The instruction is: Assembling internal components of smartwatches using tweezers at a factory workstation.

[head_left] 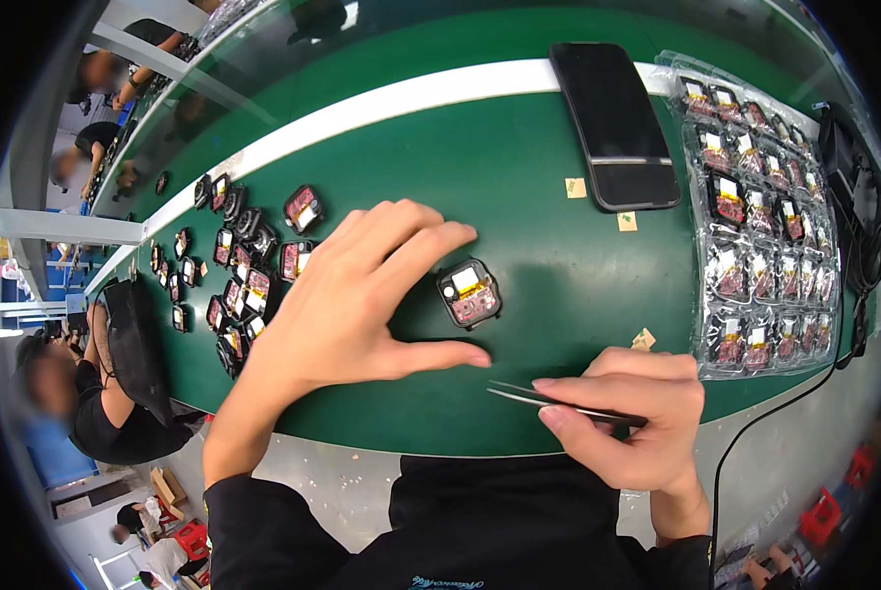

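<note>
On the green table lies one small black-cased electronic module (pixel 468 293), its red circuit board, white patch and yellow tape facing up. My left hand (pixel 362 295) hovers just left of it, thumb and fingers spread around it without visible contact. In my right hand (pixel 627 408) a pair of dark tweezers (pixel 568 401) is pinched between thumb and fingers. Their slightly parted tips point left, below the module, with nothing between them.
Several similar modules (pixel 234 256) are scattered at the left. A black phone (pixel 612 123) lies at the back right, near small beige stickers (pixel 575 188). Clear plastic trays (pixel 698 295) of modules stand on the right, beside black cables (pixel 863 226). Other people sit farther left.
</note>
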`<state>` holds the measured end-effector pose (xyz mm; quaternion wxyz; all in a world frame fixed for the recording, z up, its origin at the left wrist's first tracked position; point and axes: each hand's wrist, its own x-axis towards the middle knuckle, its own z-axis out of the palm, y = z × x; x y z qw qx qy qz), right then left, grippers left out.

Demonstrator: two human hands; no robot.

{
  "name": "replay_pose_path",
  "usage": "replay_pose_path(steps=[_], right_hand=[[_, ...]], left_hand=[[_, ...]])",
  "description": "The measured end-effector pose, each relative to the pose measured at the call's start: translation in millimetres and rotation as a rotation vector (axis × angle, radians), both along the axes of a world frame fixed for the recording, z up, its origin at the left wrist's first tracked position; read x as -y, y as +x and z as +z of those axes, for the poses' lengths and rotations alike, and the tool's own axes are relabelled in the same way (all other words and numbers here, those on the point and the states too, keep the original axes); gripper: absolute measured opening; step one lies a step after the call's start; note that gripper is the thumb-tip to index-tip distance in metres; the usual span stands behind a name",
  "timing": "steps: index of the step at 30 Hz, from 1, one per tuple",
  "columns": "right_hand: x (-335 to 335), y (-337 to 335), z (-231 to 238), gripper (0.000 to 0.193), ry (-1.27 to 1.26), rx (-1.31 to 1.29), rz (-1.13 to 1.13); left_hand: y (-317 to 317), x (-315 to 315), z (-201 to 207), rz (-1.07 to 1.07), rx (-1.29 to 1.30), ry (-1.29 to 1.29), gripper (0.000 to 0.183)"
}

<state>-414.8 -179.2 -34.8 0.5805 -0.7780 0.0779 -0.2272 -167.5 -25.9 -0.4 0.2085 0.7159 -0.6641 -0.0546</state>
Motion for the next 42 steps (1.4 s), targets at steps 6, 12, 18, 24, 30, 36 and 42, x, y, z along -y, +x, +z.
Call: replay_pose_path(steps=[6, 12, 18, 24, 30, 36, 42], right_hand=[[3, 5, 2, 0.024, -0.04, -0.002, -0.05], [1, 6, 3, 0.024, -0.063, -0.023, -0.102], [0, 9, -1, 0.022, -0.078, -0.038, -0.171], [-4, 13, 3, 0.02, -0.149, -0.16, -0.149], [-6, 16, -1, 0.022, -0.204, -0.162, -0.159], [-6, 12, -1, 0.024, -0.229, -0.128, -0.166], [-9, 13, -8, 0.033, -0.381, -0.041, -0.207]], left_hand=[[10, -13, -12, -0.073, -0.109, 0.043, 0.068], [7, -8, -13, -0.135, -0.147, 0.041, 0.058], [-11, -15, -18, -0.147, -0.319, 0.076, 0.064], [-9, -11, -21, -0.149, -0.297, 0.048, 0.068], [-6, -10, -21, -0.164, -0.269, 0.062, 0.07], [-11, -10, -18, -0.115, -0.284, 0.065, 0.074], [-9, -7, -17, -0.122, -0.243, 0.056, 0.07]])
